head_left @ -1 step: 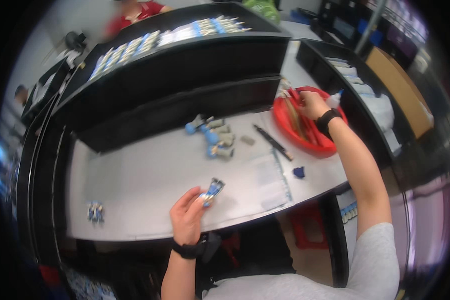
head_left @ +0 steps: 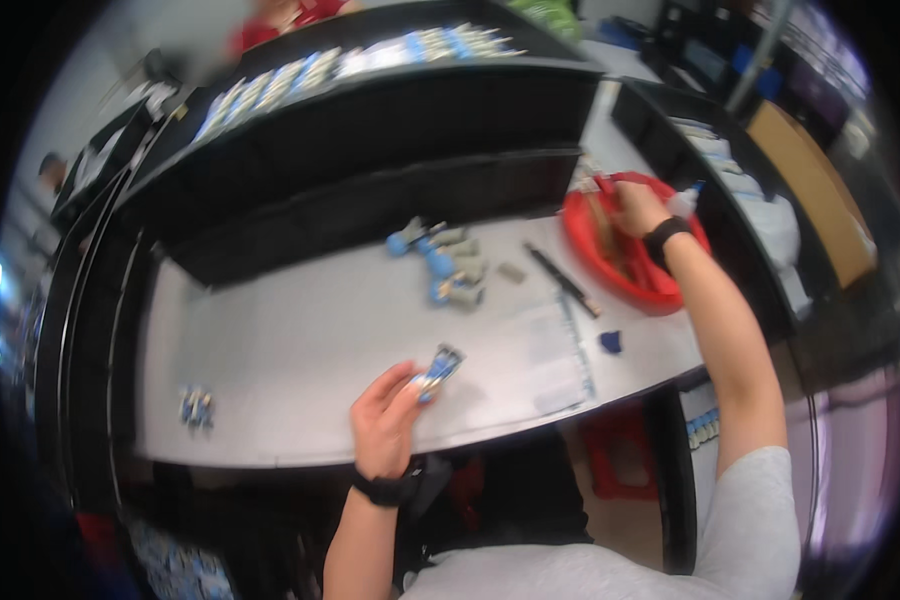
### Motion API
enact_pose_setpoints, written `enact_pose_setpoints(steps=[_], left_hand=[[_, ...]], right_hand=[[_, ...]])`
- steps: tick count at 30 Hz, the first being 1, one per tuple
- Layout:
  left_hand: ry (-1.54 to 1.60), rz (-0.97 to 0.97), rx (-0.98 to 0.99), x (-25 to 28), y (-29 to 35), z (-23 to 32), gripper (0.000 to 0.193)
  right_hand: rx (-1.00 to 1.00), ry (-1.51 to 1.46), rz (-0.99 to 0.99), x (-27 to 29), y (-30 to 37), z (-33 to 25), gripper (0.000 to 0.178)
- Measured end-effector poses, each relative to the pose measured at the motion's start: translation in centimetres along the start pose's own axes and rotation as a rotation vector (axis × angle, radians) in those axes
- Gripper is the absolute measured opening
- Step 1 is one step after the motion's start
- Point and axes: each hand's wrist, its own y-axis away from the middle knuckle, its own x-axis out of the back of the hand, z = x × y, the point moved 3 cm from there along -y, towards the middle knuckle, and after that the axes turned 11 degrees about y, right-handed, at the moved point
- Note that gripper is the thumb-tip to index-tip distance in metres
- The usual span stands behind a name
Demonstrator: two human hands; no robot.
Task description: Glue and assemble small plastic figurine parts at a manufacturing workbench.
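Gripping a small blue-grey part [head_left: 438, 370] in left-hand fingers [head_left: 400, 385], right hand [head_left: 638, 208] reaching into red bowl [head_left: 660, 290], its grasp unclear.

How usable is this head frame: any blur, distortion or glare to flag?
Head view: strong fisheye bending of the table edge and shelf, with black corners; overall soft, and motion blur smears the small blue-grey part in the left hand; the right hand at the red tray is blurry too; bright glare at the left rim.

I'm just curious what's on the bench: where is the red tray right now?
In the head view the red tray sits at the table's far right, beside the black pen, with the right hand reaching into it.
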Motion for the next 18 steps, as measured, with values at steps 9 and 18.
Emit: enact_pose_setpoints(steps=[9, 18], left_hand=[[0.040, -0.021, 0.032, -0.5, -0.6, -0.5, 0.030], [0.007, -0.005, -0.003, -0.7, -0.1, -0.4, 0.030]], right_hand=[[-0.107, -0.243, 0.148, 1.5, 0.9, 2.3, 0.009], [0.360, -0.962, 0.301, 11.6, 14.8, -13.0, 0.021]])
